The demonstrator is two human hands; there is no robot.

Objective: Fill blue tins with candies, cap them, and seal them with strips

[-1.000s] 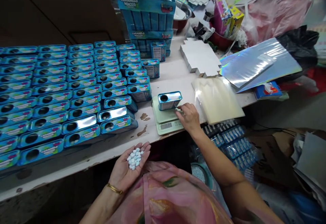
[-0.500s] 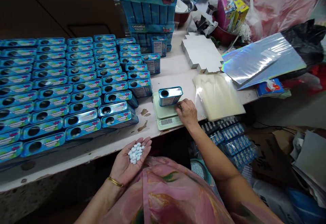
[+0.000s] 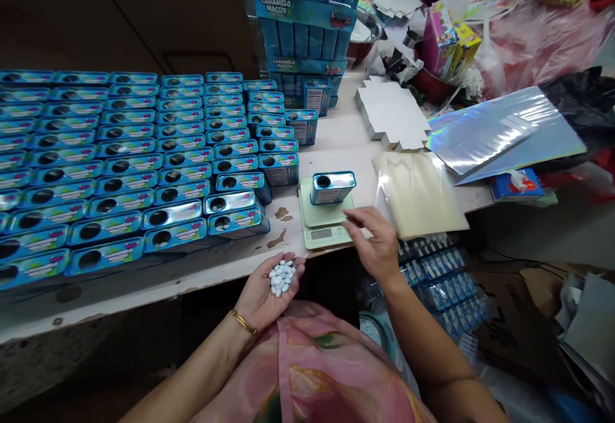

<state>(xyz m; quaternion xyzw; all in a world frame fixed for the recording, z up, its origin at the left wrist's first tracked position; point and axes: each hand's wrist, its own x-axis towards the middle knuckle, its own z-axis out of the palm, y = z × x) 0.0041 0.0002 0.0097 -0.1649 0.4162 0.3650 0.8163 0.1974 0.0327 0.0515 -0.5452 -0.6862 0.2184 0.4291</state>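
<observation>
My left hand (image 3: pixel 269 291) is cupped palm up below the table's front edge. A small heap of pale blue-white candies (image 3: pixel 282 278) lies in it. A blue tin (image 3: pixel 332 188) with a round hole in its top stands upright on a pale green kitchen scale (image 3: pixel 327 218). The scale's display is too small to read. My right hand (image 3: pixel 375 243) hovers at the scale's front right corner, apart from the tin. Its fingers are loosely bent and spread, with nothing visible between them.
Many upright blue tins (image 3: pixel 129 170) fill the table's left side in rows. Wrapped tin packs (image 3: pixel 307 32) are stacked behind. White cardboard sheets (image 3: pixel 391 109), clear plastic bags (image 3: pixel 418 195) and shiny film (image 3: pixel 504 131) lie right. A tub of candies (image 3: pixel 372 330) is below the table.
My right hand has pulled back from beside the tin towards the front right. The candies are still in my left hand, which is slightly more cupped. The view has shifted left.
</observation>
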